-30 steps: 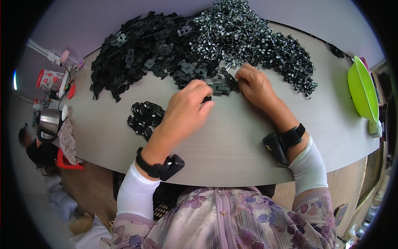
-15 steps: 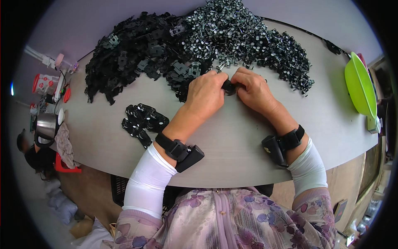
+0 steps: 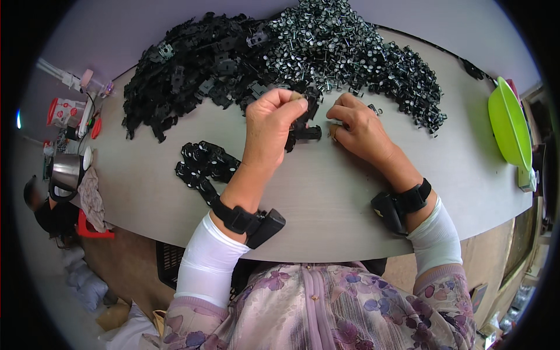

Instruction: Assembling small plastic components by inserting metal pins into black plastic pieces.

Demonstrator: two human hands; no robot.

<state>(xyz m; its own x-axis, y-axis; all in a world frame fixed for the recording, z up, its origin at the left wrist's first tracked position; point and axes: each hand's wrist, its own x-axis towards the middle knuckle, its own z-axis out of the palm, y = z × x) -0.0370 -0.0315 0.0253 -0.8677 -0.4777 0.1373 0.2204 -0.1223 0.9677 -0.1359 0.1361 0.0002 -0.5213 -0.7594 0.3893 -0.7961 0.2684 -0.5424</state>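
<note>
My left hand [image 3: 265,125] is closed, thumb pressed to forefinger. Black plastic parts [image 3: 305,132] show along its right side and seem held by it; the other fingers are hidden. A short gap away, my right hand [image 3: 360,129] curls thumb and fingers together, and what the fingertips hold is too small to make out. Ahead of the hands spreads a heap of black plastic parts [image 3: 192,73], touching a heap of silver round-headed pins [image 3: 324,44]. Several black parts with bright round spots [image 3: 204,163] lie grouped left of my left forearm.
A green basin [image 3: 507,122] stands at the table's right edge. On the left are a steel kettle [image 3: 67,172], a cloth [image 3: 91,198] and a red and white tub [image 3: 65,112]. Beyond the table at left, a person in black [image 3: 49,216] sits by a red stool [image 3: 90,227].
My hands, together over a black part before, have come apart. The left moved left and turned upright, with black parts now showing beside it. The right hand has shifted only slightly.
</note>
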